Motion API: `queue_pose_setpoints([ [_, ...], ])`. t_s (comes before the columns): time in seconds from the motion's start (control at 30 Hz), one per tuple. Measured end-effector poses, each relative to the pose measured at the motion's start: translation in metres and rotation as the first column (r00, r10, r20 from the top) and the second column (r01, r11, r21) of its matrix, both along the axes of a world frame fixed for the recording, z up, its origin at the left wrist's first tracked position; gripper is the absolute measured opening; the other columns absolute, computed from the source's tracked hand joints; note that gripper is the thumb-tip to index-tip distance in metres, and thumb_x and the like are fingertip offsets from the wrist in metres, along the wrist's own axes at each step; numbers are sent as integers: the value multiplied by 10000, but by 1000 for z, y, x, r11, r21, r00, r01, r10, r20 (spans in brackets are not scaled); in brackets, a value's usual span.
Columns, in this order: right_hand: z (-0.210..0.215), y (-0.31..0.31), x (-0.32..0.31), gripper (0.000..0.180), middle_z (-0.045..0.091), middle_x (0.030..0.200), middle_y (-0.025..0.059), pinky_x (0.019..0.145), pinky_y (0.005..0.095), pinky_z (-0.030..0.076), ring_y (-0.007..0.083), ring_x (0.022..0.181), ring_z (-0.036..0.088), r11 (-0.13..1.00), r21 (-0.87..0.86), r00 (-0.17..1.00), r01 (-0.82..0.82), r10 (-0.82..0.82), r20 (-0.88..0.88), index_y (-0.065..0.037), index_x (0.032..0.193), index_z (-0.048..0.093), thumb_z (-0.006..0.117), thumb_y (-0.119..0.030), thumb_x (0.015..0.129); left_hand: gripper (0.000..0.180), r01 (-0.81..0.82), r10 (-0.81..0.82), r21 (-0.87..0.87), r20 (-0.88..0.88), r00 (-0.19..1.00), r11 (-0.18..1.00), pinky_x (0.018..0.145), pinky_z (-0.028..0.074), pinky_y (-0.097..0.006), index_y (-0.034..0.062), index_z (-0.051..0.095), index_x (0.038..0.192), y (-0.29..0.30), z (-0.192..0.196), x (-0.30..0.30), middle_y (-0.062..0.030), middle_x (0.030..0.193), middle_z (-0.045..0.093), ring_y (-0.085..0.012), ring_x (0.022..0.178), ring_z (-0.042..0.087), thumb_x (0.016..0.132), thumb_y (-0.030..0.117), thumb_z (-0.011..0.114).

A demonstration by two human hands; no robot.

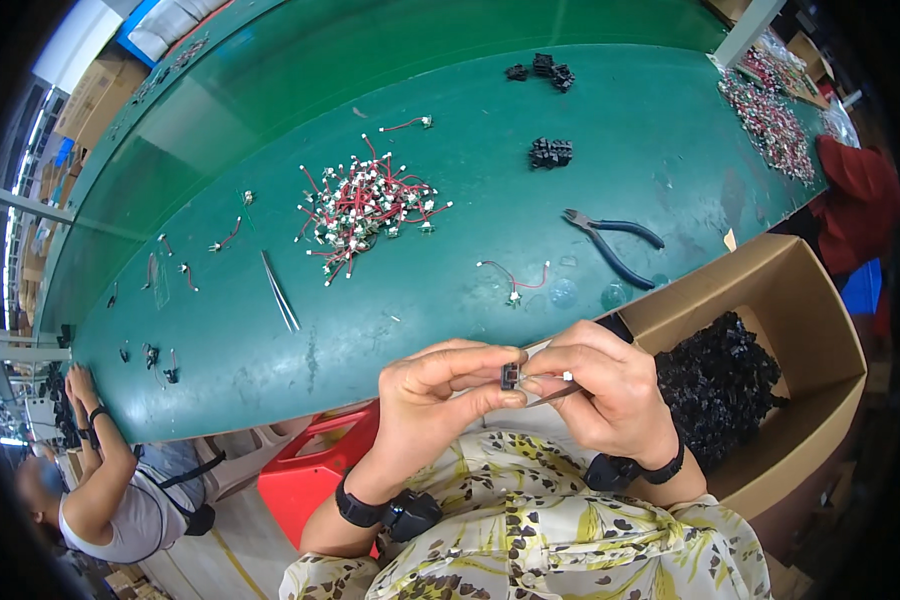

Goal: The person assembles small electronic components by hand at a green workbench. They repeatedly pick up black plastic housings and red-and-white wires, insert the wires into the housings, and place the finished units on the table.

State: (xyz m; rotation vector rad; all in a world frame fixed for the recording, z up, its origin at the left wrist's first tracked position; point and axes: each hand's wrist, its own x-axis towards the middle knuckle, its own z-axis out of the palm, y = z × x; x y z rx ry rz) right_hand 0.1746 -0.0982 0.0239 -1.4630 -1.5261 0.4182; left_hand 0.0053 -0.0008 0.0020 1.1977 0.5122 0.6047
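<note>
My left hand (pixel 422 390) pinches a small black plastic housing (pixel 511 376) between thumb and fingertips, just above the near table edge. Close against it, my right hand (pixel 615 388) is closed round a slim, pointed metal tool, apparently tweezers (pixel 555 397). A small white connector (pixel 568 376) shows at the right fingers; its wire is mostly hidden. Beyond the hands, a red-wired part with white connectors (pixel 514 290) lies on the green table (pixel 440 260). Farther back is a heap of similar wired parts (pixel 365 205).
Blue-handled cutting pliers (pixel 615 245) and another pair of tweezers (pixel 279 291) lie on the table. Black parts (pixel 550 153) sit behind. A cardboard box (pixel 820 400) of black pieces stands at right, a red stool (pixel 310 470) at lower left. A co-worker (pixel 120 490) works at far left.
</note>
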Motion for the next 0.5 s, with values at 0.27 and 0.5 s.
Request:
queue_pose_setpoints([
  [0.27, 4, 0, 3, 278, 570, 813, 86, 498, 329, 494, 227, 607, 606, 997, -62, 992, -38, 45, 122, -11, 931, 633, 599, 85, 672, 318, 65, 4, 395, -170, 985, 916, 868, 582, -321, -51, 667, 1101, 6, -4, -6, -149, 1065, 681, -220, 981, 683, 791, -116, 702],
  [0.5, 1, 7, 1, 281, 580, 830, 92, 522, 335, 504, 243, 630, 615, 997, 19, 996, -73, 74, -55, -2, 939, 628, 592, 113, 685, 307, 52, -31, -189, 111, 993, 981, 884, 583, -329, -68, 660, 1089, 3, -11, -2, -159, 1086, 672, -232, 988, 682, 791, -136, 693],
])
